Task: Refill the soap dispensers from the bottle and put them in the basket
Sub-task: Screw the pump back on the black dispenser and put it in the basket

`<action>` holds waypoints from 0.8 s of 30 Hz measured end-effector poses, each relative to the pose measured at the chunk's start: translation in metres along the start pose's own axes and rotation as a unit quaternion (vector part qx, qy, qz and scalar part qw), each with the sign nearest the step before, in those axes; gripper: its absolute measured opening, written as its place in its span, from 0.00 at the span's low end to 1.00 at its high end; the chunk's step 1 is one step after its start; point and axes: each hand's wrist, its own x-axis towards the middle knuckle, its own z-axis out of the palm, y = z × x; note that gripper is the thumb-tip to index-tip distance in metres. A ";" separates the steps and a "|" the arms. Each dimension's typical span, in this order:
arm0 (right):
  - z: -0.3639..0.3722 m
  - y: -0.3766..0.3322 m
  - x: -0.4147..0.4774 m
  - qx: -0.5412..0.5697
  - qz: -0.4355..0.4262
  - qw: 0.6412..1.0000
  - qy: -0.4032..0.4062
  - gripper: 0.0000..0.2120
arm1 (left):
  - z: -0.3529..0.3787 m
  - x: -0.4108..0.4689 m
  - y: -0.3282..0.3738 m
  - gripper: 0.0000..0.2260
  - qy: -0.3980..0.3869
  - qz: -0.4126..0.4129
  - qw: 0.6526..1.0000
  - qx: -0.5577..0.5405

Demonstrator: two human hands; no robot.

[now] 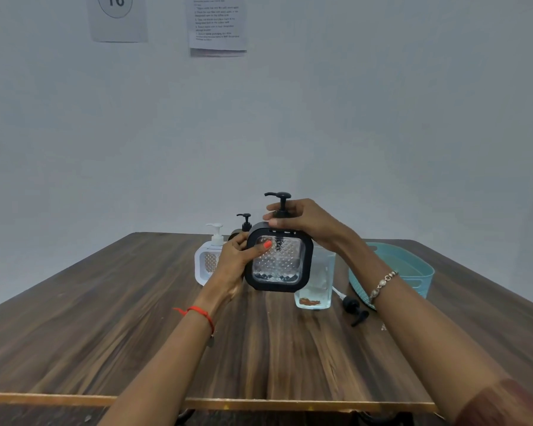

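Observation:
A black square soap dispenser (279, 262) with a clear patterned window is held up above the wooden table (105, 318). My left hand (237, 262) grips its left side, thumb on the window. My right hand (302, 222) is closed around the black pump's collar on top. Behind it on the right stands a clear bottle (316, 284) with its cap off; its black pump (353, 307) lies on the table beside it. A white dispenser (205, 259) and a dark pump bottle (243, 224) stand at the back left. The teal basket (413, 272) sits at the right.
A wall rises just behind the table, with two paper sheets (217, 23) pinned high on it. The table's front edge (197, 402) runs across the bottom of the view.

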 end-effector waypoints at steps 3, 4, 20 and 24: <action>-0.004 0.002 -0.003 0.077 -0.016 0.997 -0.020 0.11 | -0.001 -0.001 0.000 0.19 0.001 0.003 1.000 -0.006; -0.003 0.003 -0.004 0.084 -0.018 0.996 -0.006 0.11 | -0.001 -0.001 0.000 0.19 0.004 0.005 1.000 -0.002; 0.062 0.002 -0.003 -0.170 -0.007 0.908 0.383 0.10 | 0.020 -0.004 -0.014 0.14 0.086 0.047 0.993 0.064; 0.041 0.001 -0.005 -0.156 -0.018 0.939 0.306 0.12 | 0.014 -0.003 -0.012 0.15 0.090 0.034 0.994 0.047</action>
